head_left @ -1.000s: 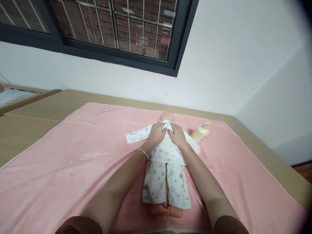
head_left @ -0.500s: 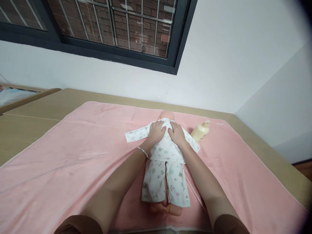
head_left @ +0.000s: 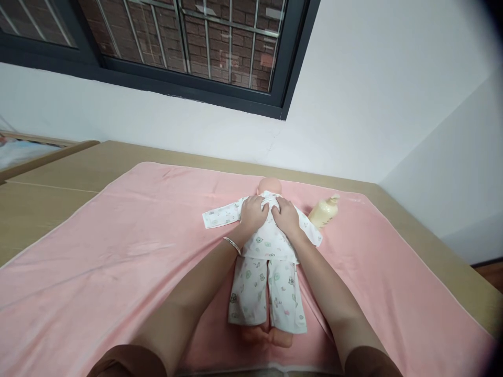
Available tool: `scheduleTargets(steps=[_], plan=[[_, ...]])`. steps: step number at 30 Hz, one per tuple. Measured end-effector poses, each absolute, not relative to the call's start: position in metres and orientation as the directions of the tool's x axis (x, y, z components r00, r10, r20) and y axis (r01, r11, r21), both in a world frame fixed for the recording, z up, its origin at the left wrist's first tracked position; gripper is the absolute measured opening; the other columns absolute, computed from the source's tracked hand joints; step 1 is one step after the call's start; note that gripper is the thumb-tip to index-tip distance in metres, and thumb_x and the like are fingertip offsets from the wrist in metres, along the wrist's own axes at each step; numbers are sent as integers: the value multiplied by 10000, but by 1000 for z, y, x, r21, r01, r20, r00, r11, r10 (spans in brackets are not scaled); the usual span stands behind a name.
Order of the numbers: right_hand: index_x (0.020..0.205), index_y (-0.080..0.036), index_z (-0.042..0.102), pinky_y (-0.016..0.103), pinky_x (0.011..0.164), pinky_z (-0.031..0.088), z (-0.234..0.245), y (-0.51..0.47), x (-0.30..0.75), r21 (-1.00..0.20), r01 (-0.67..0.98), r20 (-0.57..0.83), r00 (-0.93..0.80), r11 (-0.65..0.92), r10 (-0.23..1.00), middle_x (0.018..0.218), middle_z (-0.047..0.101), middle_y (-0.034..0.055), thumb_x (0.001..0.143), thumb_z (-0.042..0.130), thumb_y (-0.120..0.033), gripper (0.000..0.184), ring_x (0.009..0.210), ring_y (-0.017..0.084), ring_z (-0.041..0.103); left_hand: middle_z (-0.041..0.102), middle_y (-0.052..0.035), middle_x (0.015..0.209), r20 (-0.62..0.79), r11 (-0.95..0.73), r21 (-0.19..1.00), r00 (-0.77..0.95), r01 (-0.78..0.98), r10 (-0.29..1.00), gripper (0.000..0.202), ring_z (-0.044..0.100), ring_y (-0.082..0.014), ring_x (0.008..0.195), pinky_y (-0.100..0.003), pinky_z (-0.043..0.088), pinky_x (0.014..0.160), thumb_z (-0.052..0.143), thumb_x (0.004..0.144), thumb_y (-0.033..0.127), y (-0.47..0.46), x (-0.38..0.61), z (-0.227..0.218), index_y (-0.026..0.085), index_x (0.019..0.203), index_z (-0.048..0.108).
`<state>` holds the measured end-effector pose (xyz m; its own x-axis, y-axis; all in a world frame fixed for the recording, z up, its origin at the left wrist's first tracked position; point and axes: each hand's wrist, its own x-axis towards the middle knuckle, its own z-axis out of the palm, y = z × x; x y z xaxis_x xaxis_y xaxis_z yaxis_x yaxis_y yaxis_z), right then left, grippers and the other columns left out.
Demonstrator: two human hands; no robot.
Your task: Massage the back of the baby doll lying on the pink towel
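A baby doll in white printed pyjamas lies stretched out with its head at the far end and its bare feet towards me. No face shows on its head. My left hand, with a silver bangle on the wrist, rests flat on the left side of the doll's upper body. On the other side lies my right hand, also flat. Both thumbs point inward and the fingers are spread over the shirt, which wrinkles between them. A pump bottle of pale yellow liquid leans or lies beside the doll's right-hand sleeve.
Under the doll a pink sheet covers most of a wooden surface. A white wall and a dark-framed window stand behind it. At the far left a wooden-edged tray or box is partly in view.
Both hands stay on the doll's upper body. The shirt near the collar is slightly more bunched, and the fingers have shifted a little towards me.
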<state>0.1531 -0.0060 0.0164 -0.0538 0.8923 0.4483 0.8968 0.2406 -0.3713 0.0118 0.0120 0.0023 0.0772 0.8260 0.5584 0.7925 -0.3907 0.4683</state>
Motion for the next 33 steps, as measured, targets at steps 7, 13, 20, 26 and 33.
scheduleTargets(steps=[7, 13, 20, 26, 33], plan=[[1345, -134, 572, 438, 1176, 271, 13, 4, 161, -325, 879, 414, -198, 348, 888, 1432, 550, 118, 900, 403, -177, 477, 1362, 243, 461, 671, -61, 1256, 537, -488, 463, 204, 740, 818, 302, 574, -237, 1198, -417, 392, 1077, 475, 944, 260, 21, 6, 0, 213, 1209, 614], [1178, -196, 685, 334, 1016, 440, 15, -13, 149, -362, 913, 488, 13, 190, 873, 1229, 694, 88, 913, 445, -261, 363, 1162, 234, 617, 704, -104, 977, 585, -395, 463, 62, 793, 809, 156, 624, -273, 1017, -415, 469, 918, 542, 912, 288, 11, 11, 3, 190, 928, 662], [1355, -106, 549, 447, 1155, 297, 14, 2, 159, -341, 890, 419, -144, 302, 897, 1418, 555, 147, 900, 394, -202, 490, 1330, 264, 485, 670, -92, 1251, 542, -429, 478, 127, 766, 831, 299, 571, -262, 1196, -426, 393, 1071, 500, 932, 286, 16, 9, 0, 183, 1180, 632], [1281, -155, 625, 407, 1163, 310, 11, 1, 159, -329, 878, 456, -173, 346, 873, 1389, 594, 98, 873, 410, -161, 460, 1317, 222, 515, 703, -60, 1175, 554, -499, 469, 197, 729, 809, 270, 602, -235, 1129, -399, 423, 1029, 469, 951, 264, 21, 7, 0, 205, 1149, 643], [1206, -214, 677, 350, 976, 470, 14, -15, 149, -388, 911, 480, 70, 140, 874, 1242, 691, 78, 916, 452, -295, 377, 1151, 250, 635, 710, -101, 994, 588, -377, 474, 33, 796, 808, 171, 623, -268, 1028, -406, 467, 940, 545, 903, 291, 9, 12, 3, 182, 943, 671]])
